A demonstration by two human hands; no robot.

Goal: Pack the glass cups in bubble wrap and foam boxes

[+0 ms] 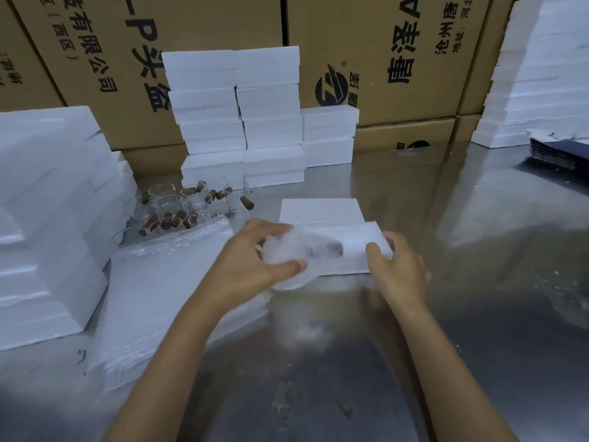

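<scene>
My left hand (pixel 251 256) grips a glass cup wrapped in bubble wrap (pixel 298 250) and holds it at the left end of an open white foam box (pixel 353 237) on the steel table. On the box's right end rests my right hand (pixel 395 266), fingers curled around its edge. The box's lid (pixel 322 210) lies flat just behind it. Several bare glass cups with brown wooden handles (pixel 178 207) stand in a cluster to the left rear. A stack of bubble wrap sheets (pixel 165 282) lies under my left forearm.
Closed foam boxes (pixel 236 116) are stacked behind the cups. Larger foam stacks stand at far left (pixel 47 218) and far right (pixel 541 74). Brown cartons (pixel 398 59) form the back wall. Dark flat sheets (pixel 561 151) lie at the right edge.
</scene>
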